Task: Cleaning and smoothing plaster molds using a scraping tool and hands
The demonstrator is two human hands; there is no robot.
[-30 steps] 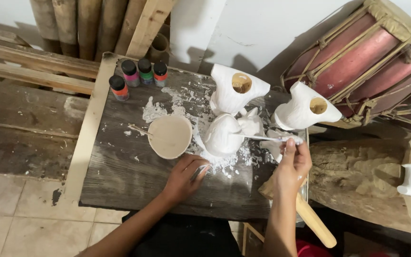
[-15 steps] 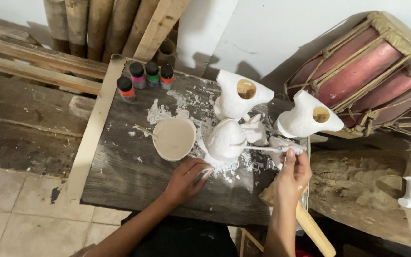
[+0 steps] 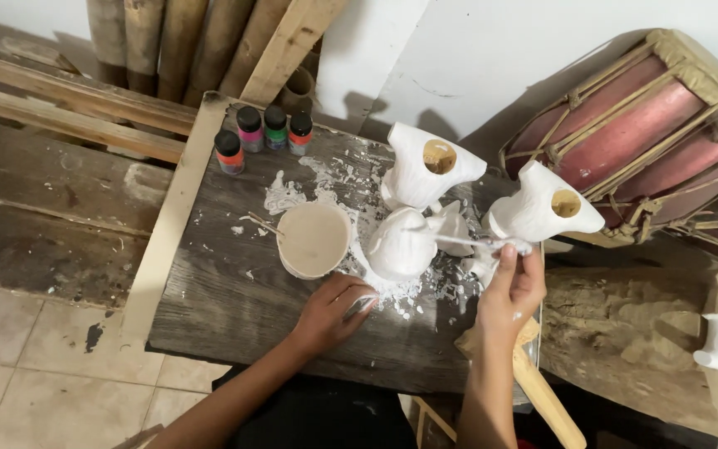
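Near the middle of the dark wooden tabletop (image 3: 234, 308), the left hand (image 3: 334, 309) stays curled against the base of the white figurine (image 3: 400, 243), steadying it as before. The right hand (image 3: 515, 287) has lifted slightly, fingers pinched shut on a thin brush (image 3: 463, 242) whose tip now touches the figurine, so the painting carries on.

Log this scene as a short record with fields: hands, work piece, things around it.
left hand: rests on the board at the base of the middle figure
right hand: holds a brush whose tip reaches the middle figure
figures: two more white ones behind, each with a round hole
cup: left of the middle figure
paint bottles: four, at the far edge
drum: right, against the wall
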